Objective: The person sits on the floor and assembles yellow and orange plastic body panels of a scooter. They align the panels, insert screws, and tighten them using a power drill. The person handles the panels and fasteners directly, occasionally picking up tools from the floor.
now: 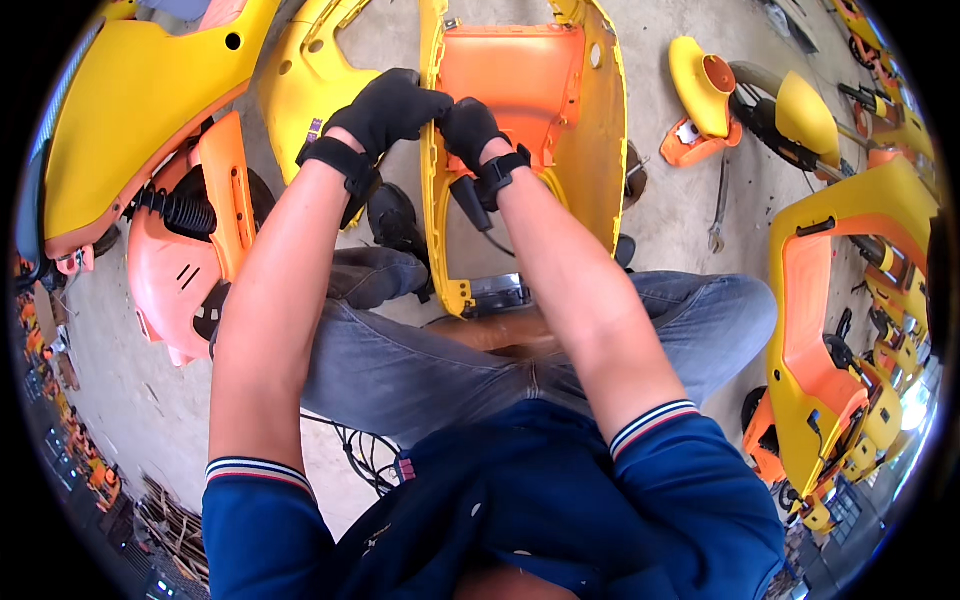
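Note:
Both of my hands are in black gloves and meet over the left rim of a long yellow plastic body shell (610, 160) between my legs. My left hand (388, 112) is closed, its fingertips at the rim from outside. Just inside the rim my right hand (470, 132) is closed too, its fingers bent against the edge. Whatever is pinched between them is hidden. An orange plastic panel (512, 75) lies within the shell, beyond my right hand. A black device (470, 205) with a cable hangs by my right wrist.
Another yellow shell piece (300, 80) lies left of my hands. Farther left are a large yellow-orange body part (130, 110), a pink cover (175, 270) and a black spring (180, 212). To the right lie a wrench (719, 205), a yellow-orange part (700, 90) and a yellow scooter frame (800, 330).

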Demonstrator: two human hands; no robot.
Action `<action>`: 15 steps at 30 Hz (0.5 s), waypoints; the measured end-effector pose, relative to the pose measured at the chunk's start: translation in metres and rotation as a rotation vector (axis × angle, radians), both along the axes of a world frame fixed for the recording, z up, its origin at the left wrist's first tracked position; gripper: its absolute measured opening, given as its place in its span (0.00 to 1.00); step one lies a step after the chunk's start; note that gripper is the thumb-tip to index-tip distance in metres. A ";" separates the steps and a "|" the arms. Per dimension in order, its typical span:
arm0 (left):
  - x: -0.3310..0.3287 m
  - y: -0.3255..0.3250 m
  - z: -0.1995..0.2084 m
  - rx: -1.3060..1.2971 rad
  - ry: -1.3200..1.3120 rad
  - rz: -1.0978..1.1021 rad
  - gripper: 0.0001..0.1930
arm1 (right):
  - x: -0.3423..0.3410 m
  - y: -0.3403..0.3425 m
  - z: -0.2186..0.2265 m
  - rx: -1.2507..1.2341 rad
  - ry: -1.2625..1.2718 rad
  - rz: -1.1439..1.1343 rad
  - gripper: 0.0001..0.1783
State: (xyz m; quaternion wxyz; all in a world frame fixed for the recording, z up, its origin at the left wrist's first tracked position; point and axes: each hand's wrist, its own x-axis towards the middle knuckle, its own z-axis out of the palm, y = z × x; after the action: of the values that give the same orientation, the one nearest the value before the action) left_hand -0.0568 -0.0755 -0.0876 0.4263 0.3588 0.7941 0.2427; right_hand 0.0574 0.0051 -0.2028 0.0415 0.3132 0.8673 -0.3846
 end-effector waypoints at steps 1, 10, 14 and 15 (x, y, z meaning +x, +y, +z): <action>0.000 0.000 0.001 0.019 -0.041 0.002 0.20 | 0.000 -0.004 0.007 -0.415 -0.020 -0.363 0.13; -0.001 0.000 -0.007 -0.001 -0.049 0.006 0.19 | 0.009 -0.024 0.025 0.204 -0.029 -0.046 0.14; -0.004 0.001 -0.014 0.028 0.020 -0.012 0.18 | -0.003 -0.020 0.002 0.309 -0.039 -0.025 0.13; -0.004 0.000 -0.013 0.021 0.031 -0.017 0.18 | 0.000 -0.014 -0.006 0.417 -0.011 0.135 0.12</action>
State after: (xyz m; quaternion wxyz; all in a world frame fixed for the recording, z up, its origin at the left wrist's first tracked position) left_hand -0.0611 -0.0753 -0.1011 0.4121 0.3739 0.7950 0.2416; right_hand 0.0572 -0.0085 -0.2092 0.0063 0.2582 0.9469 -0.1916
